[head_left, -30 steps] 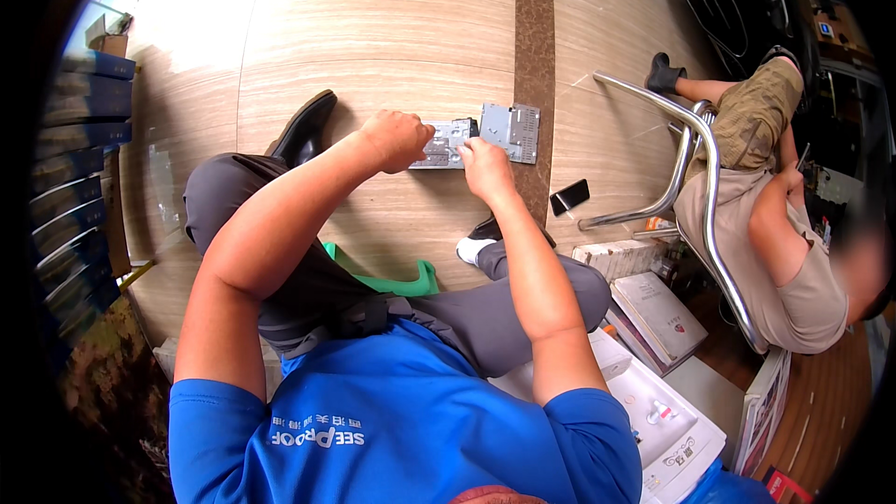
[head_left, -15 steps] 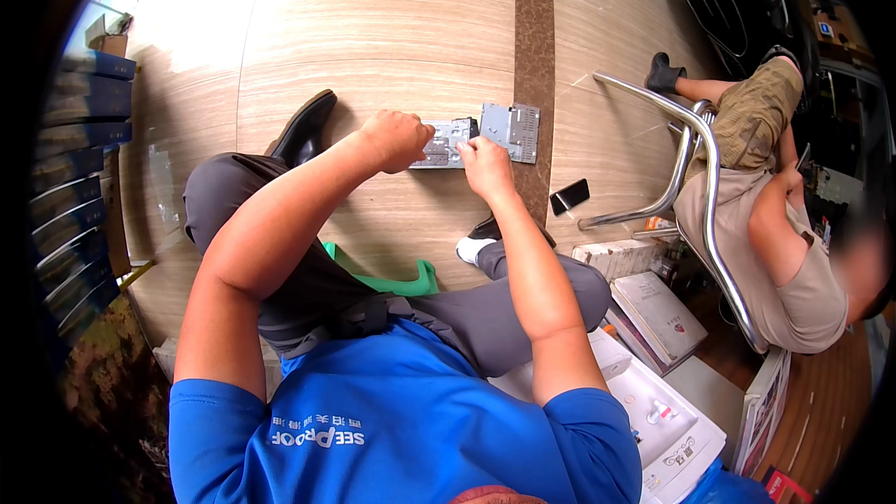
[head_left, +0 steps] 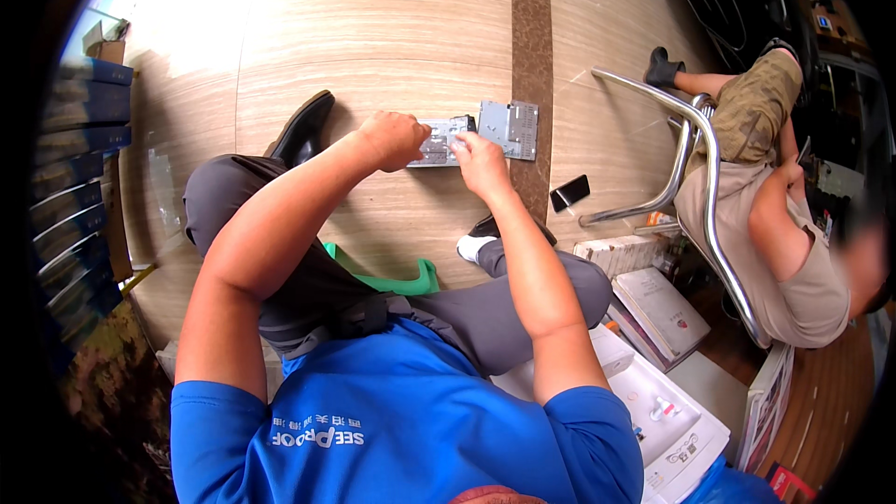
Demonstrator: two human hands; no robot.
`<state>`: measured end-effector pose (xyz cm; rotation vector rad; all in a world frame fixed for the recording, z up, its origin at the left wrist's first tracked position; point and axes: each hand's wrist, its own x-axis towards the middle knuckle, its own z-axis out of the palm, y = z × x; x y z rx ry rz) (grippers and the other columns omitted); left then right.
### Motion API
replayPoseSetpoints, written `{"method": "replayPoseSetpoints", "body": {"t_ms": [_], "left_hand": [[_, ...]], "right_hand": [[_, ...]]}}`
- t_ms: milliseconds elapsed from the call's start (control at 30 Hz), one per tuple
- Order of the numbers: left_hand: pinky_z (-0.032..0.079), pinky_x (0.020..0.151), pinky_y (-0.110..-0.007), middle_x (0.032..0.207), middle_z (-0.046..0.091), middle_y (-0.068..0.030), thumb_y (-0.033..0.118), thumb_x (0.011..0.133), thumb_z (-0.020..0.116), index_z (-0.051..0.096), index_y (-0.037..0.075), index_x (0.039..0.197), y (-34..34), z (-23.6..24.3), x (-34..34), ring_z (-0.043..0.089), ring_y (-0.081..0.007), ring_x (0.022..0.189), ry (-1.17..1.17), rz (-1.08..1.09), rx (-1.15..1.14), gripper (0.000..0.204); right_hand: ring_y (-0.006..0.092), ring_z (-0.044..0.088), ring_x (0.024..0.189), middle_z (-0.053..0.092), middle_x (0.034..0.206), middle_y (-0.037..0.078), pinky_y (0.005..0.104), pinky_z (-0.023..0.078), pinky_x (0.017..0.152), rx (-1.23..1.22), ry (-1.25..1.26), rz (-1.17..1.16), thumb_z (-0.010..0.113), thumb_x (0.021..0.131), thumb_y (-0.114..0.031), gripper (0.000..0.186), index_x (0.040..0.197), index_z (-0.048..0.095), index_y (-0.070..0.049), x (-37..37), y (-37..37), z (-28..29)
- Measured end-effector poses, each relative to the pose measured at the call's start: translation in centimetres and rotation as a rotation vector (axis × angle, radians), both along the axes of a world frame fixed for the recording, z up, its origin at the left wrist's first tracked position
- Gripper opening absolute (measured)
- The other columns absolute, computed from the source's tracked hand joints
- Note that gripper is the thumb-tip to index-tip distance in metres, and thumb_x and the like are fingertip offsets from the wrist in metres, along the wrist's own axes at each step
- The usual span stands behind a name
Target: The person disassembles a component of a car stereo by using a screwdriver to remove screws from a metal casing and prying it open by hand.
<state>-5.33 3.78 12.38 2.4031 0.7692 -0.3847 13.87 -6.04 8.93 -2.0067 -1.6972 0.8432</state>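
A flat grey metal electronic unit (head_left: 439, 151) with an exposed, perforated face lies on the floor in front of me. Over its left end, my left hand (head_left: 396, 140) is closed, its fingers curled against the metal. My right hand (head_left: 482, 164) comes in at the unit's near right side. Its thumb and fingers are pinched together above the surface; whatever is between them is too small to make out. Just right of the unit lies a separate grey metal plate (head_left: 510, 129) with slots along one edge, and neither hand touches it.
A black phone (head_left: 570, 193) lies to the right, near a chair's chrome frame (head_left: 714, 187) where another person sits. A green plastic stool (head_left: 397, 282) is under my legs. Blue boxes (head_left: 89, 103) are stacked at left; an open white box (head_left: 667, 415) sits at lower right.
My right hand has shifted slightly left, its fingertips farther in over the metal unit. The left hand stays at the unit's left end.
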Motion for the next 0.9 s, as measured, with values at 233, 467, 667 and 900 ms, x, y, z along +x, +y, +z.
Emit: {"method": "replayPoseSetpoints", "body": {"t_ms": [233,467,667,900], "left_hand": [[0.053,0.083,-0.042,0.102,0.070,-0.0126,0.032,0.087,0.066,0.066,0.011,0.106,-0.2,-4.1,0.8,0.067,-0.0309,0.099,0.124,0.037,-0.018,0.029],[0.054,0.082,-0.041,0.103,0.070,-0.0125,0.018,0.087,0.059,0.068,0.015,0.106,-0.6,-7.5,3.6,0.067,-0.0307,0.097,0.170,0.045,-0.014,0.021],[0.053,0.085,-0.044,0.108,0.069,-0.0127,0.021,0.090,0.056,0.065,0.019,0.118,-1.4,-9.3,5.3,0.066,-0.0316,0.100,0.221,0.096,-0.038,0.029],[0.053,0.084,-0.043,0.109,0.069,-0.0129,0.023,0.091,0.055,0.064,0.017,0.117,-1.5,-11.6,6.9,0.067,-0.0320,0.101,0.171,0.115,-0.091,0.028]], "right_hand": [[0.0396,0.065,0.089,0.068,0.093,0.023,0.0462,0.051,0.080,-0.287,-0.197,-0.057,0.064,0.089,-0.024,0.023,0.098,0.068,-0.003,-0.3,0.9,2.1],[0.0394,0.063,0.090,0.067,0.094,0.021,0.0448,0.051,0.084,0.040,-0.083,0.092,0.063,0.087,-0.017,0.024,0.107,0.067,-0.004,1.3,-0.5,-0.4],[0.0392,0.064,0.090,0.066,0.093,0.023,0.0458,0.051,0.082,0.047,0.013,0.075,0.065,0.086,-0.019,0.025,0.103,0.068,-0.002,0.6,-1.1,0.2],[0.0396,0.066,0.087,0.068,0.088,0.023,0.0460,0.052,0.077,-0.102,-0.015,-0.116,0.067,0.086,-0.020,0.023,0.098,0.068,-0.001,0.5,-1.0,0.0]]}}
